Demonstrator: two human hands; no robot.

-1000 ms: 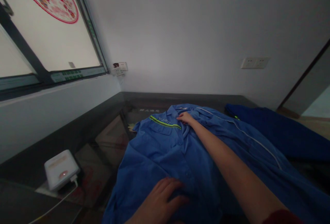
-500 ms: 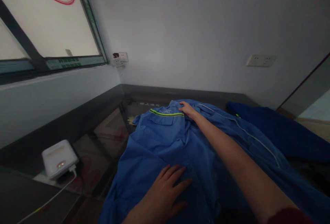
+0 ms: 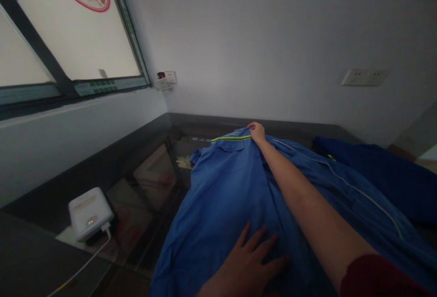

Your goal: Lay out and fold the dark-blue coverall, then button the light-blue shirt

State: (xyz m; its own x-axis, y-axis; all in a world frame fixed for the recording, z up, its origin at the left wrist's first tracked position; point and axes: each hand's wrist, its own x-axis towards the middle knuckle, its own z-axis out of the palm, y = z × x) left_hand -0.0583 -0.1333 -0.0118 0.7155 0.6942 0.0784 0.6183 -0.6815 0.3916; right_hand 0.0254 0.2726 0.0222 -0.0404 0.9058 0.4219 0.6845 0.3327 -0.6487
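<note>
A blue work jacket [image 3: 221, 192] lies spread on a dark glossy tabletop, with a yellow-green stripe and pale lettering across its chest. My right hand [image 3: 256, 133] reaches to the jacket's far edge and pinches the fabric by the end of the stripe. Closer to me, my left hand [image 3: 249, 260] rests flat on the lower part of the jacket, fingers spread. One sleeve with a thin pale piping line stretches off to the right, partly behind my right forearm.
A darker blue folded garment [image 3: 372, 169] lies at the right. On the left stands a white box-shaped device [image 3: 90, 213] with a white cable [image 3: 88, 263] plugged in. Wall sockets [image 3: 365, 77] sit above the dark table [image 3: 143, 169]; a window [image 3: 82, 37] is at the left.
My right hand has pulled the jacket's upper edge away from me, and the chest cloth looks smoother. My left hand has shifted in the view but stays on the fabric. The camera view has shifted slightly.
</note>
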